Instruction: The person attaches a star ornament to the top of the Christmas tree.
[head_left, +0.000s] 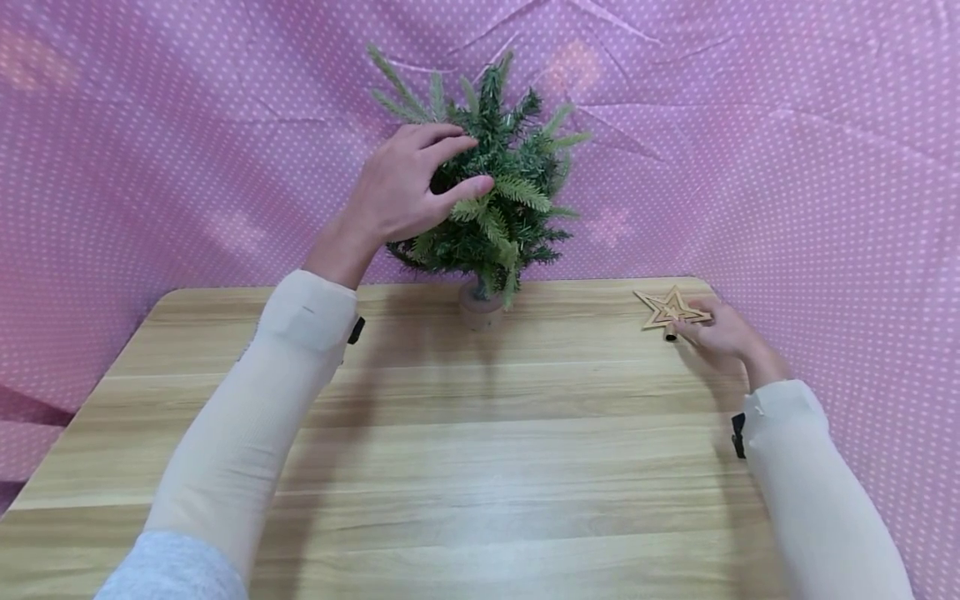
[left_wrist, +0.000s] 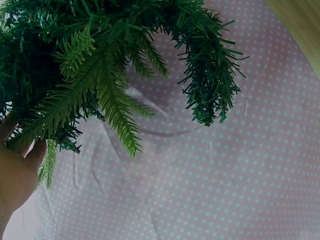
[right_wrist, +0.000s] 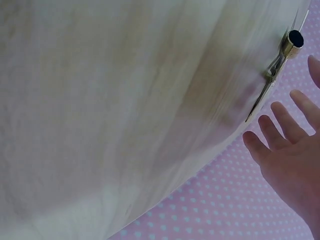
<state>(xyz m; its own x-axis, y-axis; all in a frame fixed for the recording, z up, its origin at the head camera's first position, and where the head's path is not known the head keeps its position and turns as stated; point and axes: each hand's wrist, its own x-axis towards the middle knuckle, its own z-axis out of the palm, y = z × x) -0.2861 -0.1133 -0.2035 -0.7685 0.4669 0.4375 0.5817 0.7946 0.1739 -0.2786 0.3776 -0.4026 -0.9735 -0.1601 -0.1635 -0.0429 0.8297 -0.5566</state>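
A small artificial Christmas tree (head_left: 517, 217) stands upright in a round base (head_left: 481, 310) at the table's back edge. My left hand (head_left: 408, 183) is at its upper left side, thumb and fingers apart, fingertips among the branches. In the left wrist view, green sprigs (left_wrist: 117, 105) partly cover the fingers of that hand (left_wrist: 17, 175). At the back right corner lies a gold star tree topper (head_left: 667, 312) with a short tube (right_wrist: 293, 44) facing the front. My right hand (head_left: 723, 329) reaches over its right point; the right wrist view shows its fingers (right_wrist: 287, 125) spread beside the star.
The wood-grain table (head_left: 480, 467) has rounded back corners. Pink cloth with white dots (head_left: 787, 167) hangs behind and along both sides, close to the tree and the star. Dark wrist straps show at both sleeves.
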